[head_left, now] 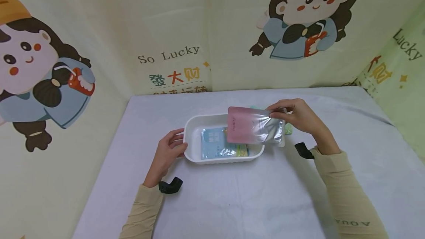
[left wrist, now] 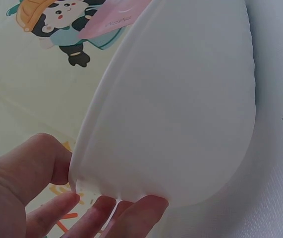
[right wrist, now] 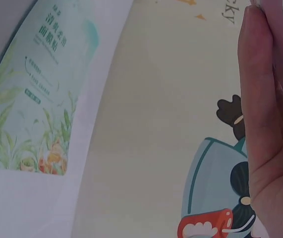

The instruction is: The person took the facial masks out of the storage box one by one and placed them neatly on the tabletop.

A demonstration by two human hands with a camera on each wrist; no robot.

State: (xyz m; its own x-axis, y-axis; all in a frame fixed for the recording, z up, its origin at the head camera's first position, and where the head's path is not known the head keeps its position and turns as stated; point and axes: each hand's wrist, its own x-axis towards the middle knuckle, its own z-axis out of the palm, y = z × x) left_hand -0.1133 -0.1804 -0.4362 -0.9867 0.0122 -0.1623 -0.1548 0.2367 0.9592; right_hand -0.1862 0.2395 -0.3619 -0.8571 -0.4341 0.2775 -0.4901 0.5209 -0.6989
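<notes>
While the left hand (head_left: 170, 148) grips the left end of the white tray (head_left: 192, 141), thumb at the rim and fingers against the outer wall, the right hand (head_left: 297, 116) pinches the silver end of a pink-and-silver pouch (head_left: 247, 125), and that pouch hangs over the tray's right side, hiding part of the blue packet (head_left: 214, 145) lying inside! Watch that grasp: it's all at one end, so I'd say a sagging pouch could swing or slip if those fingertips loosen. Bring it down as it sits and the overhanging silver end might catch the rim; too hard a pull on the left, and the tray could tip or slide on the cloth (head_left: 206, 202).

Now compare angles! From the head, only green slivers show around the pouch; the right wrist gives a whole face of a leafy green packet (right wrist: 37, 99), lettering and all, probably the same one. The left wrist alone shows fingertips on the tray's outer wall, yet nothing of the blue packet.
</notes>
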